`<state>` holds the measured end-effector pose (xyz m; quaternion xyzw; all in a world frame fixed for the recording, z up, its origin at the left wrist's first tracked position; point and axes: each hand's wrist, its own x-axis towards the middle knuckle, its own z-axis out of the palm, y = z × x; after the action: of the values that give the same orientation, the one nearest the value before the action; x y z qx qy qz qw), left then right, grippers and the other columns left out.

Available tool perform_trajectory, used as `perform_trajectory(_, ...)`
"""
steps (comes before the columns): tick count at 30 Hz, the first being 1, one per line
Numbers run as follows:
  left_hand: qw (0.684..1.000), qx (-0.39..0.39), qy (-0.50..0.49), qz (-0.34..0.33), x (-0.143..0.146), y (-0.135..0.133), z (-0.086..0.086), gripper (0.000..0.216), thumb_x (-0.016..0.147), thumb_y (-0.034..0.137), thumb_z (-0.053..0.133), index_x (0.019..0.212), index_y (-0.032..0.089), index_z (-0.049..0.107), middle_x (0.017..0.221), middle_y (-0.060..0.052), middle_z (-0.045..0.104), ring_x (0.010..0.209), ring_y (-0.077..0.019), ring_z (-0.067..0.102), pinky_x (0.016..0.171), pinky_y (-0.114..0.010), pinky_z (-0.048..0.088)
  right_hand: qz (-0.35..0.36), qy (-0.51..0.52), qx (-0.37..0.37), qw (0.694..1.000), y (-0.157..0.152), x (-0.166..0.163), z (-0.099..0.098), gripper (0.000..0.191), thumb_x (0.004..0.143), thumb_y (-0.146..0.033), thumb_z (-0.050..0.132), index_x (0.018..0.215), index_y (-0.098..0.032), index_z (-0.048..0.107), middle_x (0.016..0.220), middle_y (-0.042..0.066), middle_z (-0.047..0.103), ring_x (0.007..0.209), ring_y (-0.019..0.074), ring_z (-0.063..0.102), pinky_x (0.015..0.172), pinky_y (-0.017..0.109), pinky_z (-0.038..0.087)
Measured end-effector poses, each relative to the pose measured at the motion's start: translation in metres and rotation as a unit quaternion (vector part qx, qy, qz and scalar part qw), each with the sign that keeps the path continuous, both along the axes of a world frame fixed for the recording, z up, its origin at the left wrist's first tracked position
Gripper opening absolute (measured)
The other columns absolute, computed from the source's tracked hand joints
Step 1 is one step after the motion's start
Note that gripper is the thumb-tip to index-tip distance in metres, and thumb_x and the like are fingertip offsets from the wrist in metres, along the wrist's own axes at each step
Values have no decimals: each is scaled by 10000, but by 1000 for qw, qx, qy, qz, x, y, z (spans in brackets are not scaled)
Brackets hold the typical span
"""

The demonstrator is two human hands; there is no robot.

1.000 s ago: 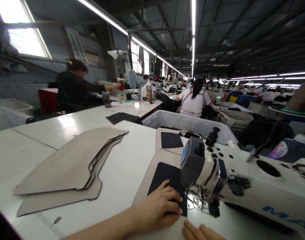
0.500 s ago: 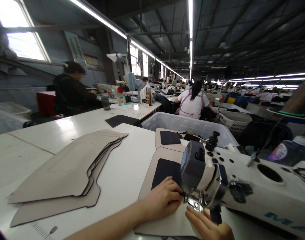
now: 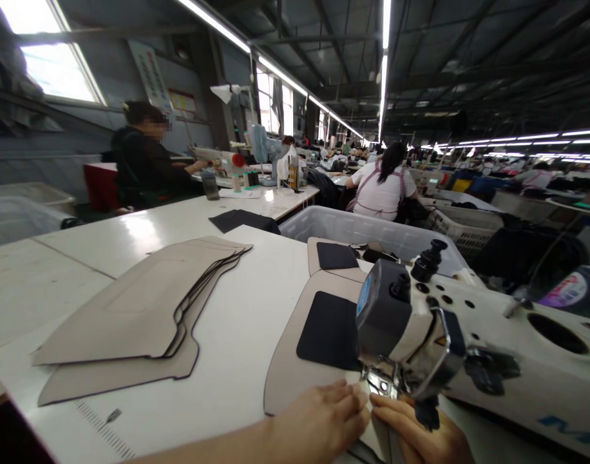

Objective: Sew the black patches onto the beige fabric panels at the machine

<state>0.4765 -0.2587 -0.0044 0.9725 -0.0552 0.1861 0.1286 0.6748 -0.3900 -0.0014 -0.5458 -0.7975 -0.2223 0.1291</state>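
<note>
A beige cut piece (image 3: 288,367) with a black patch (image 3: 331,330) lies under the head of a white sewing machine (image 3: 420,322). My left hand (image 3: 324,422) lies flat on the near edge of this piece, fingers stretched out toward the needle. My right hand (image 3: 420,435) rests just below the presser foot, fingers curled down on the same piece; whether they pinch it is hidden. A second beige piece with a black patch (image 3: 336,256) lies behind the first.
A stack of beige cut pieces (image 3: 131,309) lies to the left on the white table (image 3: 237,348). A grey plastic bin (image 3: 357,232) stands behind the machine. A dark cloth (image 3: 244,220) lies further back. Other people sit at machines beyond.
The beige piece has slid away from me under the machine, so the black patch lies beyond my fingers. My left hand moved back to the near edge; my right hand came up beneath the presser foot.
</note>
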Motion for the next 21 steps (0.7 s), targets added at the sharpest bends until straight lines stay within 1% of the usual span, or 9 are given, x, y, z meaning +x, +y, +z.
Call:
perform_trajectory(3, 999, -27, 0, -24, 0, 9, 4, 298, 954, 173, 345, 1221, 122, 468, 1141, -119, 598, 1130, -207, 511, 1035, -310, 350, 1, 15, 3, 1000, 2, -3, 0, 356, 823, -136, 456, 1141, -257, 559, 1121, -72, 632, 935, 100, 619, 766, 194, 531)
perform_trajectory(7, 994, -73, -11, -80, 2, 29, 3, 253, 889, 113, 450, 1105, 181, 563, 1069, -75, 642, 1094, -179, 541, 993, -253, 391, -14, 33, 9, 999, 1, -7, 2, 389, 802, -104, 453, 1127, -285, 565, 1127, -109, 620, 919, 104, 617, 752, 227, 535)
perform_trajectory(9, 989, -101, -6, -103, 5, 41, 3, 253, 852, 77, 483, 1040, 203, 596, 1057, -53, 651, 1083, -171, 552, 970, -239, 411, -10, 22, 9, 1000, -1, -8, 4, 395, 795, -103, 463, 1124, -294, 570, 1155, -120, 601, 933, 104, 612, 763, 237, 533)
perform_trajectory(12, 981, -145, 9, -131, 11, 60, 7, 276, 813, 14, 478, 962, 183, 638, 1074, -47, 649, 1090, -164, 557, 958, -224, 421, 20, -15, 10, 1000, -2, -7, 3, 398, 784, -101, 471, 1122, -282, 581, 1198, -109, 571, 940, 96, 612, 766, 221, 531)
perform_trajectory(15, 972, -185, 19, -143, 19, 74, 10, 344, 768, -47, 444, 936, 154, 668, 1083, -51, 653, 1075, -151, 573, 945, -211, 433, 45, -64, 9, 997, -3, -3, -2, 418, 788, -86, 437, 1155, -238, 565, 1255, -71, 525, 956, 74, 611, 677, 160, 523)
perform_trajectory(17, 968, -203, 18, -147, 23, 80, 9, 352, 765, -45, 440, 941, 142, 682, 1080, -55, 660, 1066, -150, 583, 942, -215, 441, 48, -92, 5, 995, -2, -1, -5, 412, 814, -106, 411, 1191, -209, 539, 1289, -52, 493, 967, 69, 609, 642, 140, 510)
perform_trajectory(18, 967, -208, 13, -148, 24, 82, 8, 340, 779, -33, 442, 946, 133, 687, 1078, -62, 662, 1067, -154, 584, 946, -219, 441, 44, -96, 10, 994, -2, 0, -6, 403, 831, -113, 392, 1196, -208, 535, 1294, -56, 487, 968, 70, 608, 653, 145, 507)
perform_trajectory(21, 967, -214, -14, -139, 24, 80, 1, 294, 838, 25, 452, 987, 105, 692, 1076, -86, 665, 1086, -165, 575, 972, -215, 422, 37, -100, 37, 994, 2, -1, -7, 391, 866, -103, 342, 1166, -233, 556, 1268, -87, 512, 938, 82, 613, 762, 208, 485)
